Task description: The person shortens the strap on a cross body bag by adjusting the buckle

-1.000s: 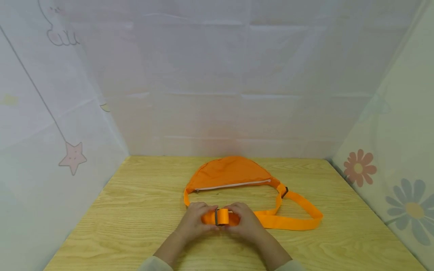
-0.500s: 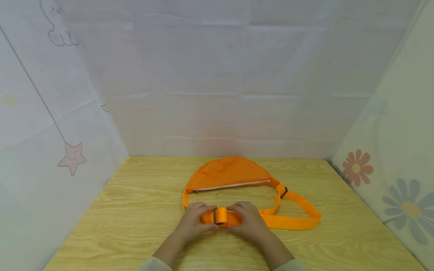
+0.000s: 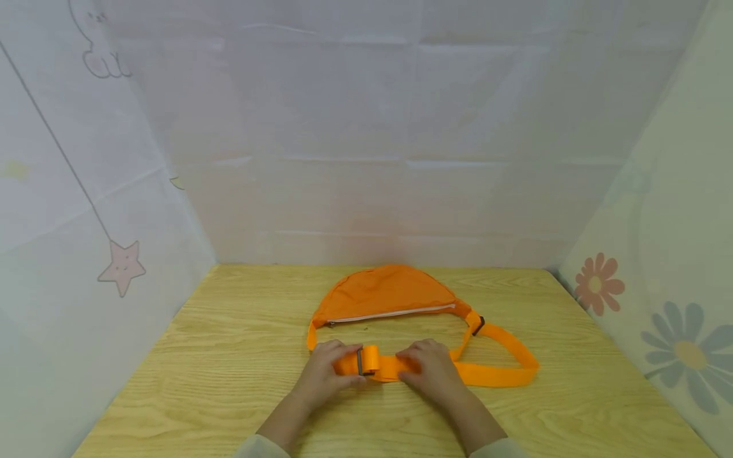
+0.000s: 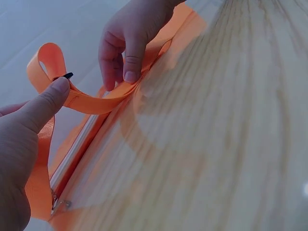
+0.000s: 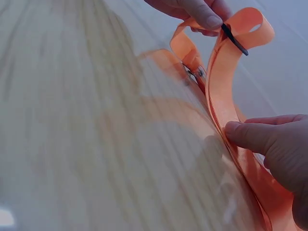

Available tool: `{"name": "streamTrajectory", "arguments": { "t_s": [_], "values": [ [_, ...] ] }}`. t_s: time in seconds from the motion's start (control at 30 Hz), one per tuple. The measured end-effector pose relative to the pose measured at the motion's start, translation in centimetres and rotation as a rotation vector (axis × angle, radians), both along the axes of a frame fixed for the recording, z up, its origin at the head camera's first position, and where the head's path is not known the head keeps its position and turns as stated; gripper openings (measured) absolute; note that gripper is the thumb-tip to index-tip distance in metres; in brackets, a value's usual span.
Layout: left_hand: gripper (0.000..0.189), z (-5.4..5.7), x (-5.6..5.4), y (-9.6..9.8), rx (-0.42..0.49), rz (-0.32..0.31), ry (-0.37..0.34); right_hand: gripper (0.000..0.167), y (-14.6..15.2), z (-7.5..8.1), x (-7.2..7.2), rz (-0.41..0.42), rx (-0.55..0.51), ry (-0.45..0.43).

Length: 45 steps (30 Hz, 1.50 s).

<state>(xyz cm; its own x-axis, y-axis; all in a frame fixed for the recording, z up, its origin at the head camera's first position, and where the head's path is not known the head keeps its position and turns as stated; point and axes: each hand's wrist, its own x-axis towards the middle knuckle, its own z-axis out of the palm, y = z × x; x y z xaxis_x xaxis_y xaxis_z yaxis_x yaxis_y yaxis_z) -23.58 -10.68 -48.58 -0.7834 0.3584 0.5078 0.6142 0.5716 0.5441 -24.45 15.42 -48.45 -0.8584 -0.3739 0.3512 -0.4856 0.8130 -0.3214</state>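
An orange bag lies toward the back of the seemingly glossy wood-grain desk, before creased pale sheeting; the left hand pinches its strap by the buckle, the right hand farther along.

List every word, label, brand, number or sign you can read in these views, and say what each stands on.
None: no readable text shows in any view.
The orange waist bag, its strap and the slide buckle by the left hand show no lettering.
The pink star and red flower are wordless wall drawings.
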Motion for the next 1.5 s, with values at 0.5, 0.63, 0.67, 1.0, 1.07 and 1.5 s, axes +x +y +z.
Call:
{"name": "streamTrajectory", "arguments": {
  "t_s": [0.5,0.63,0.67,1.0,1.07,1.5],
  "values": [
    [0.057,0.2,0.2,0.0,-0.003,0.004,-0.020,0.040,1.5,-0.1,-0.1,0.003,0.076,-0.035],
    [0.058,0.3,0.2,0.0,-0.011,0.000,-0.023,0.034,1.5,0.0,-0.1,0.018,0.077,-0.030],
    [0.059,0.3,0.2,0.0,-0.011,-0.001,-0.023,0.033,1.5,0.0,-0.1,0.023,0.074,-0.031],
    [0.059,0.3,0.2,0.0,0.006,-0.023,-0.004,0.021,1.3,0.6,0.1,0.015,0.051,0.052],
    [0.059,0.3,0.2,0.0,0.008,-0.026,-0.003,0.015,1.3,0.7,0.1,0.005,0.036,0.063],
    [0.059,0.5,0.2,-0.2,-0.026,-0.033,-0.024,0.012,4.0,2.0,0.4,-0.111,0.000,-0.076]
  ]
}}
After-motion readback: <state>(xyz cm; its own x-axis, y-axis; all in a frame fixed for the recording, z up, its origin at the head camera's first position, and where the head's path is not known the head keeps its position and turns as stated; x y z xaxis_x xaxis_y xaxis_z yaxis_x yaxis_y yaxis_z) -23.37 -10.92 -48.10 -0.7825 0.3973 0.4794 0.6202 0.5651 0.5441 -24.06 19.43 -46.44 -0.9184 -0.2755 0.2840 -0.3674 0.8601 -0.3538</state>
